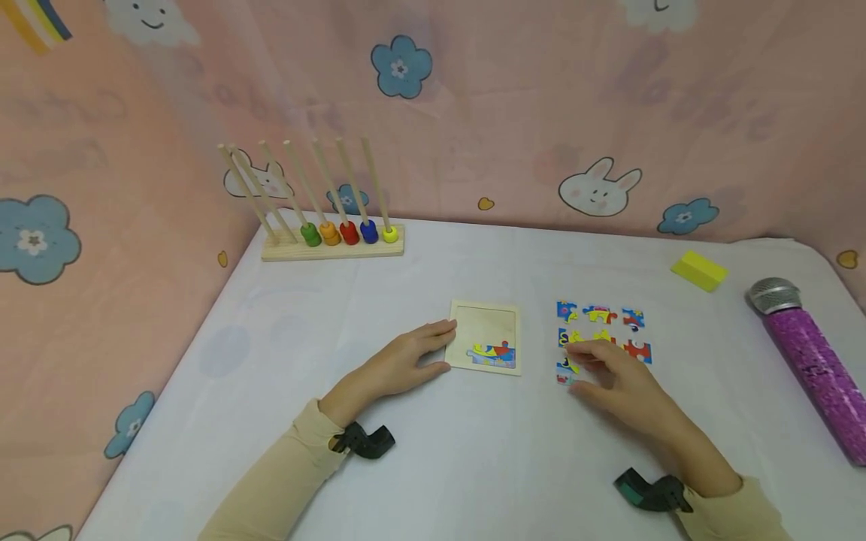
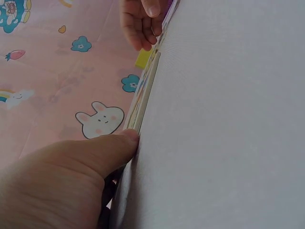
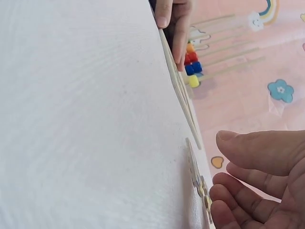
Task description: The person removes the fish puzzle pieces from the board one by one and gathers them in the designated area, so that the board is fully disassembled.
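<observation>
A square wooden puzzle tray (image 1: 483, 313) lies on the table, with joined colourful jigsaw pieces (image 1: 492, 355) in its lower part. My left hand (image 1: 406, 358) rests at the tray's left edge, fingers extended; in the left wrist view its thumb (image 2: 114, 150) touches the tray's side (image 2: 147, 98). To the right of the tray, loose jigsaw pieces (image 1: 637, 351) lie in rough rows. Over the left and lower ones hovers my right hand (image 1: 625, 387), thumb and fingers apart with nothing between them. It hides some pieces. In the right wrist view, its loosely bent fingers (image 3: 248, 205) are close beside the pieces (image 3: 193, 167).
A wooden peg stand (image 1: 331, 253) with coloured beads stands at the back left. A yellow block (image 1: 700, 271) lies at the back right, near a purple glittery microphone (image 1: 815, 372) along the right side. A patterned pink cloth (image 1: 473, 135) hangs behind the white table (image 1: 419, 481).
</observation>
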A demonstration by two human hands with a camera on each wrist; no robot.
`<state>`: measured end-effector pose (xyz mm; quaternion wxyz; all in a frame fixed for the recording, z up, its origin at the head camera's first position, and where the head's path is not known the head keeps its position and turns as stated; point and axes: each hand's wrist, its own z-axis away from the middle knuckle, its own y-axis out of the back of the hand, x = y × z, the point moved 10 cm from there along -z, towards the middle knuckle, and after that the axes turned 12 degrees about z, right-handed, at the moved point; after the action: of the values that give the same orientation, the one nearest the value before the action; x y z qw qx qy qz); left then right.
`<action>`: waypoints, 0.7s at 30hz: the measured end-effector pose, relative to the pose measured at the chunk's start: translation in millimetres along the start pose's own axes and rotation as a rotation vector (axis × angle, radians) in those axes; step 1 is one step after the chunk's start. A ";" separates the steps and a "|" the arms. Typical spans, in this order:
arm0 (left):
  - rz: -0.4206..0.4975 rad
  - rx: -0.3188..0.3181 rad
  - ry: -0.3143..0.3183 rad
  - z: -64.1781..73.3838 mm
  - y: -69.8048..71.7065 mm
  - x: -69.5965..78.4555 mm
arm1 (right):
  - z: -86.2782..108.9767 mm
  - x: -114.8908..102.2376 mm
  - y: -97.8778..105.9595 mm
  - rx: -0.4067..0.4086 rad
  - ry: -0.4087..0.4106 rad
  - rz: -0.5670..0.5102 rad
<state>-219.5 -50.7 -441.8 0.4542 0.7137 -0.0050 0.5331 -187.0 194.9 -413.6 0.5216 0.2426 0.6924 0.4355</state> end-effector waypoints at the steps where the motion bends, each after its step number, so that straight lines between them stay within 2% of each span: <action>1: 0.000 -0.001 0.000 0.1 0.0 0.1 | -0.3 -1.8 0.1 0.002 0.007 0.001; 5: -0.003 -0.001 -0.001 -0.2 0.1 -0.2 | -3.2 -10.0 -1.5 -0.006 0.034 -0.011; 11: -0.005 0.005 -0.008 -0.7 1.0 -0.5 | -13.3 -24.5 -10.2 -0.071 0.028 -0.022; 16: -0.013 0.011 -0.014 -0.4 0.8 -0.9 | -25.3 -41.6 -20.1 -0.113 0.047 -0.018; 21: -0.018 0.010 -0.016 0.0 0.3 -0.8 | -40.6 -56.6 -31.1 -0.144 0.072 -0.059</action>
<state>-220.0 -51.3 -442.2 0.4554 0.7201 0.0003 0.5235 -202.1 120.3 -408.2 0.5250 0.1681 0.6843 0.4773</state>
